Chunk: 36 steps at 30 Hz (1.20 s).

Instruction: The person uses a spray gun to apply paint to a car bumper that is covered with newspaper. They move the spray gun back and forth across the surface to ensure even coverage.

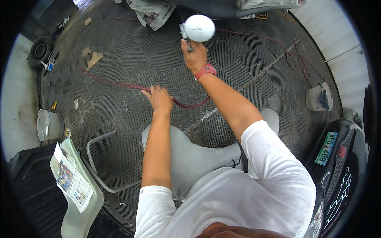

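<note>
A spray gun with a round white cup (200, 28) is in my right hand (195, 56), raised in front of me at arm's length. My fingers wrap around its handle, and the nozzle end is blurred and partly hidden by the cup. A red watch (206, 71) circles my right wrist. My left hand (160, 98) is closed on a red air hose (119, 84), which runs beneath its fingers. From there the hose curves rightward under my right forearm. Just beyond the spray gun is the lower edge of a dark grey vehicle panel (222, 10).
Newspaper (156, 16) hangs along the panel. Hose loops (297, 63) lie to the right. Buckets (50, 126) stand at both sides. A chair with newspaper (73, 182) and a bent metal tube (93, 154) are on the left, a black vehicle (337, 174) on the right.
</note>
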Each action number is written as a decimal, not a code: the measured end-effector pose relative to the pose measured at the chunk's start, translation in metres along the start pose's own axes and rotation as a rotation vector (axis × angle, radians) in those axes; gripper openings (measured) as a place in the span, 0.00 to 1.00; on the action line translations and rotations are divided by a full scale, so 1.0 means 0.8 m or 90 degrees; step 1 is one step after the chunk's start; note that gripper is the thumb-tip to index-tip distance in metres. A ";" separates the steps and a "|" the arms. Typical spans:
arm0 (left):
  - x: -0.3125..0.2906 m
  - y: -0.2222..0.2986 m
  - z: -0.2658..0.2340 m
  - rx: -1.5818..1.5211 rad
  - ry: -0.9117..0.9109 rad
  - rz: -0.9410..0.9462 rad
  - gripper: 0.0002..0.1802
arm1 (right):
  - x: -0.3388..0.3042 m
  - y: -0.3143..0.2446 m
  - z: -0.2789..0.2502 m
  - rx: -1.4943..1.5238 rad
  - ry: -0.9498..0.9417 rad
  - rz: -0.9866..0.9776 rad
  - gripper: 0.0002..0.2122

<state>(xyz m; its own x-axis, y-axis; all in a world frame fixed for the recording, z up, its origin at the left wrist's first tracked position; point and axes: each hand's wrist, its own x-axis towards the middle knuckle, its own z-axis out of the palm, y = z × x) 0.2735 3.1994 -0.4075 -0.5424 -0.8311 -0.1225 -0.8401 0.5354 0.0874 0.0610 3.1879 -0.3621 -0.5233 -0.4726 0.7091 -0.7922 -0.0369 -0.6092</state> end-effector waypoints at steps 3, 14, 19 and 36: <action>0.001 -0.009 0.000 -0.001 -0.040 -0.025 0.22 | 0.024 -0.029 0.007 0.044 -0.123 0.028 0.22; 0.045 -0.032 0.050 0.000 -0.262 0.033 0.23 | -0.016 -0.078 -0.221 0.186 -0.027 0.315 0.26; 0.059 -0.021 0.064 -0.004 -0.300 0.065 0.23 | -0.020 -0.095 -0.296 0.206 0.093 0.346 0.27; 0.071 -0.007 0.056 -0.057 -0.374 0.075 0.23 | 0.041 -0.122 -0.287 0.251 -0.028 0.337 0.30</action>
<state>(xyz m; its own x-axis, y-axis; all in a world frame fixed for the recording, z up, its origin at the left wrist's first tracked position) 0.2471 3.1559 -0.4590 -0.5667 -0.5309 -0.6301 -0.7838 0.5831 0.2137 0.0492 3.3780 -0.1976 -0.7908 -0.5504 0.2677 -0.2523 -0.1054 -0.9619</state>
